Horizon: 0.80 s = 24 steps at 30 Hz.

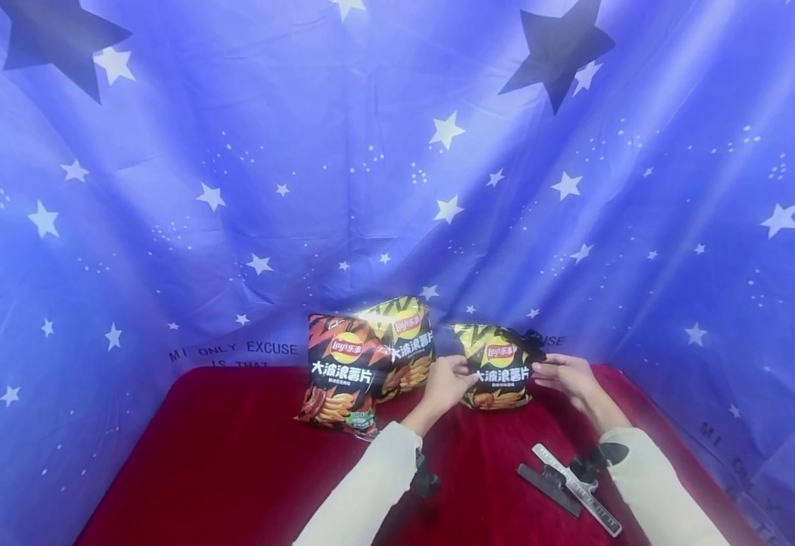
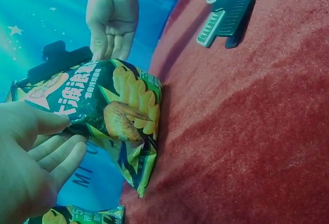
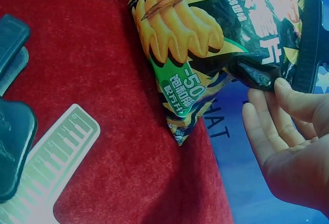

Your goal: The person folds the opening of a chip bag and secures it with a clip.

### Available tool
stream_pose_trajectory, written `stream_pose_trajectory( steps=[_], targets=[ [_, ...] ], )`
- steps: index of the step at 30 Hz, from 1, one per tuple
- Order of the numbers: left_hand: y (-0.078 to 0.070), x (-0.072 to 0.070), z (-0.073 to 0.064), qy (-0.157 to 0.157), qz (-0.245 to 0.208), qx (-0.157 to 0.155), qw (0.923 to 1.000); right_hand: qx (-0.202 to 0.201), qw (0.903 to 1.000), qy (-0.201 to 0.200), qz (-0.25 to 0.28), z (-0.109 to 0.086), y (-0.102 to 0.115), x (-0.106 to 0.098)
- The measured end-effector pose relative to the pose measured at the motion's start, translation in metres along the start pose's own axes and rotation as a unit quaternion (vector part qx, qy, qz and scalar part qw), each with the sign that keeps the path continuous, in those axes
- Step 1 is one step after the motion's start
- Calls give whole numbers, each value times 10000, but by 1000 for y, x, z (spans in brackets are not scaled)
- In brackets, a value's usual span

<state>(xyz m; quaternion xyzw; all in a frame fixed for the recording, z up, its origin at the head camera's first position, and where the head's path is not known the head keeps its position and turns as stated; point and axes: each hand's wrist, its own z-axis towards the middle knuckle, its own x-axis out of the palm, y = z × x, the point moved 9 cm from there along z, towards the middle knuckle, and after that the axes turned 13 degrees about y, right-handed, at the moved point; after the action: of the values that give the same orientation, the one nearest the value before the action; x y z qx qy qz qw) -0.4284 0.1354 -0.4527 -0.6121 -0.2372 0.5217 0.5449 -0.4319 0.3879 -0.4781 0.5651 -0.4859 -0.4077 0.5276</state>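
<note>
A yellow and black bag of potato chips (image 1: 496, 396) stands upright at the back right of the red cloth. My left hand (image 1: 446, 387) pinches its left edge between thumb and fingers. On the other side, my right hand (image 3: 295, 142) pinches the right edge. A black bag clip (image 2: 60, 66) sits across the bag's top edge, seen in both wrist views. Left of my left hand stand a red and black chip bag (image 1: 339, 371) and, partly behind it, another yellow chip bag (image 1: 404, 330).
Near my right forearm lie a black clip (image 1: 549, 491) and a pale, ruler-marked clip (image 1: 598, 512) on the red-covered table (image 1: 233, 470). A blue star-patterned cloth (image 1: 342, 152) hangs behind and at both sides.
</note>
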Motion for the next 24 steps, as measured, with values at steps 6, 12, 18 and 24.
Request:
stream_pose_trajectory(
  steps=[6, 12, 18, 24],
  targets=[
    [3, 2, 0, 65, -55, -22, 10000, 100, 9999, 2, -29, -3, 2, 0],
    [7, 4, -1, 135, -87, 4, 9999, 59, 9998, 123, -161, -4, 3, 1],
    [6, 4, -1, 150, 14, 47, 9999, 99, 9996, 177, -179, -5, 1, 5],
    [7, 4, -2, 206, 157, 77, 9996, 146, 9992, 305, -235, -3, -1, 8]
  ],
)
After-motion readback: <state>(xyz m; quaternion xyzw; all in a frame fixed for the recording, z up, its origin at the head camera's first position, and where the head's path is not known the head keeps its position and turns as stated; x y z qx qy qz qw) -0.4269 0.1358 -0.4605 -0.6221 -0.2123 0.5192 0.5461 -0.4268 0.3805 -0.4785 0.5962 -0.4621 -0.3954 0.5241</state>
